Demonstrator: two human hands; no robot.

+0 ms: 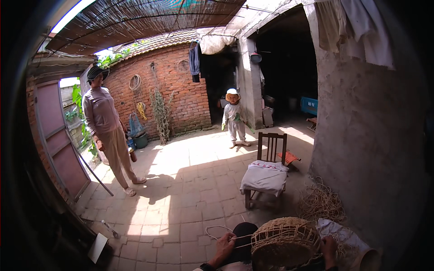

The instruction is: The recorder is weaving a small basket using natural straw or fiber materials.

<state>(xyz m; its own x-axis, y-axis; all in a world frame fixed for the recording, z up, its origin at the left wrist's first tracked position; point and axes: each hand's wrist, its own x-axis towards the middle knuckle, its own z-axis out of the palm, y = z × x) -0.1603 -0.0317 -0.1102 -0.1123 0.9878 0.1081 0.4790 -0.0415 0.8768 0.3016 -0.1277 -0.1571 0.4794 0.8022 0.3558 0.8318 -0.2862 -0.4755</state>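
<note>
A woven wicker basket (285, 250) rests tilted over my lap at the bottom of the view, with its open lattice side up. My left hand (223, 247) is closed on a pale weaving strand (244, 236), which runs taut to the basket's left side. The strand's loose end curls past my fingers to the left. On the other side, my right hand (329, 249) grips the basket's right edge, its fingertips partly hidden.
Tangled strands (322, 202) lie by the grey wall at right. A wooden chair (266, 174) with a cloth on its seat stands ahead. One person (105, 117) stands at left, and a smaller person (234, 118) in a hat stands farther back. A white panel (97, 247) lies lower left.
</note>
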